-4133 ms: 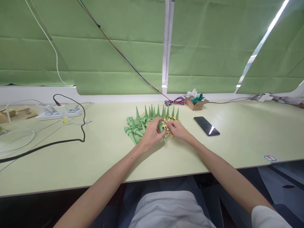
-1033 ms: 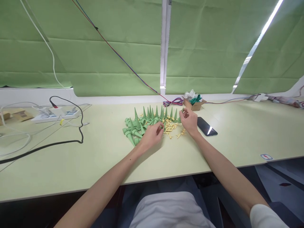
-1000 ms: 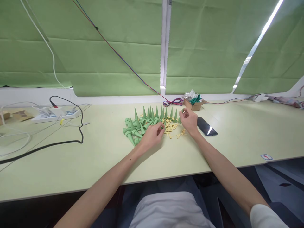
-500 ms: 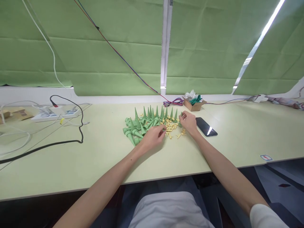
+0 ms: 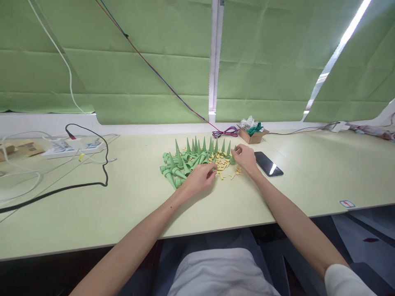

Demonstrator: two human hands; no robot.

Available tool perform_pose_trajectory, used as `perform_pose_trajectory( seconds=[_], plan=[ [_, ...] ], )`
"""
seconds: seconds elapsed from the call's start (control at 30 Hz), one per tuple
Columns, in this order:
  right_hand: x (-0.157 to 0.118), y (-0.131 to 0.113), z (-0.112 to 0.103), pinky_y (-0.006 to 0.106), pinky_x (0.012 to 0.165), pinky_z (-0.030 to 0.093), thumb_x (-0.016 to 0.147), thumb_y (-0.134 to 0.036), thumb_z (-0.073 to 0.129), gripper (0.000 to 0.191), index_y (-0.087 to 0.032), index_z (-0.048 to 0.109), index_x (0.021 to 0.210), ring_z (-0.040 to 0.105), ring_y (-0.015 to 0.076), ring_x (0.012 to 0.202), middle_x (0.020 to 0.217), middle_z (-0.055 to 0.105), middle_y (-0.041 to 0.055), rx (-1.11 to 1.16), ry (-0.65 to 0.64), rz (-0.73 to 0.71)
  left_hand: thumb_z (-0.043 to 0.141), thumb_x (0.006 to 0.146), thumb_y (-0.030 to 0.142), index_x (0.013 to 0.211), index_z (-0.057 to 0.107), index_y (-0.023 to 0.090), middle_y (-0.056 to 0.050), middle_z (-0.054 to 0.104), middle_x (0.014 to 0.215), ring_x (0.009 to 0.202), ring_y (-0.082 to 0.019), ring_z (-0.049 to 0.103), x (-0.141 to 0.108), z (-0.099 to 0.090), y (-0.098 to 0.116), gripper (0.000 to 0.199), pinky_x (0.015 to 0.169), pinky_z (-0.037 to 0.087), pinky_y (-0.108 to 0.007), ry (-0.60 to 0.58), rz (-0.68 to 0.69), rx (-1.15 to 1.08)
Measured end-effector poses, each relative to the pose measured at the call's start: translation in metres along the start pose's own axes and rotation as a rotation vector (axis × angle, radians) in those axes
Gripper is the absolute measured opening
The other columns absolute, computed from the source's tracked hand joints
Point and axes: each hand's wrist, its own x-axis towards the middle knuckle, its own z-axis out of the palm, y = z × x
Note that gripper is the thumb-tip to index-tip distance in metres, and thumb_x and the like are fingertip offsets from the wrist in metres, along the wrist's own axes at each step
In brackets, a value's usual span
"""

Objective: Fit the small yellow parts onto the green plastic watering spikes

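Observation:
Green pointed plastic spikes [image 5: 179, 161] lie in a heap on the table, with several standing upright in a row along the far side. Small yellow plastic pieces [image 5: 222, 162] are scattered beside them. My left hand [image 5: 202, 176] rests at the heap's near right side, fingers pinched round a green spike that they largely hide. My right hand [image 5: 245, 157] is at the right end of the row, its fingertips closed on an upright green spike [image 5: 233, 159] whose base is near the table.
A black phone [image 5: 268, 163] lies right of my right hand. Behind it stands a small cardboard box [image 5: 253, 136] with plastic wrap and green material. Bundled wire [image 5: 226, 132] lies near the wall. On the left are a power strip [image 5: 72, 149] and a black cable [image 5: 106, 164].
My right hand has shifted slightly left, with the green spike now showing more upright at its fingertips. My left hand has hardly moved.

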Motion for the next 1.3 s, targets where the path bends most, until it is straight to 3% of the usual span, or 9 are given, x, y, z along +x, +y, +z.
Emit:
perform_pose_trajectory(
  seconds=[0.1,0.2,0.37,0.5,0.67,0.93,1.3],
  plan=[
    [-0.001,-0.002,-0.008,0.03,0.067,0.041,0.08,-0.05,0.061,0.029,-0.021,0.062,0.082,0.063,0.0236,0.084,0.08,0.069,0.0064,-0.049,-0.053,0.054,0.044,0.089,0.019,0.088,0.063,0.02,0.001,0.055,0.061,0.056,-0.015,0.047,0.0,0.0,0.0,0.019,0.058,0.033,-0.028,-0.006,-0.006,-0.007],
    [-0.001,0.0,-0.015,0.031,0.064,0.041,0.08,-0.064,0.058,0.045,-0.02,0.058,0.069,0.063,0.0244,0.079,0.079,0.067,0.0101,-0.149,-0.138,0.074,0.044,0.089,0.02,0.089,0.063,0.019,0.0,0.057,0.062,0.057,-0.016,0.048,0.0,0.0,0.0,0.019,0.058,0.033,-0.029,-0.011,-0.015,-0.012],
    [-0.001,0.004,-0.025,0.032,0.058,0.041,0.073,-0.077,0.057,0.061,-0.02,0.049,0.053,0.058,0.0198,0.053,0.049,0.055,0.0067,-0.248,-0.387,0.057,0.043,0.09,0.02,0.089,0.063,0.02,0.001,0.056,0.061,0.057,-0.016,0.048,0.0,0.0,0.0,0.02,0.059,0.034,-0.029,-0.005,0.003,-0.007],
    [0.0,0.006,-0.03,0.032,0.053,0.041,0.064,-0.081,0.062,0.064,-0.022,0.046,0.048,0.054,0.0187,0.043,0.04,0.053,0.006,-0.274,-0.543,0.053,0.043,0.09,0.021,0.089,0.063,0.02,0.001,0.056,0.062,0.057,-0.016,0.048,0.001,0.001,-0.001,0.02,0.058,0.033,-0.028,-0.016,0.004,0.0],
    [-0.003,0.006,-0.027,0.031,0.047,0.044,0.066,-0.079,0.064,0.063,-0.022,0.046,0.045,0.055,0.018,0.041,0.041,0.055,0.0076,-0.245,-0.713,0.057,0.042,0.091,0.02,0.087,0.063,0.019,0.0,0.056,0.063,0.057,-0.015,0.047,0.001,0.001,0.0,0.021,0.057,0.032,-0.028,-0.021,0.01,0.004],
    [-0.01,0.0,-0.019,0.032,0.041,0.049,0.06,-0.075,0.072,0.061,-0.023,0.043,0.046,0.059,0.0193,0.038,0.049,0.063,0.0091,-0.014,-0.793,0.069,0.043,0.091,0.02,0.087,0.063,0.019,0.0,0.058,0.065,0.058,-0.015,0.048,0.001,0.0,0.0,0.02,0.058,0.032,-0.028,-0.032,0.02,0.014],
    [-0.02,-0.02,-0.024,0.025,0.043,0.049,0.075,-0.06,0.072,0.051,-0.021,0.043,0.061,0.065,0.0175,0.045,0.058,0.07,0.0065,0.184,-0.796,0.086,0.042,0.092,0.019,0.089,0.064,0.017,0.0,0.058,0.065,0.057,-0.014,0.046,0.0,-0.002,0.002,0.021,0.058,0.032,-0.027,-0.033,0.036,0.029]
  ],
)
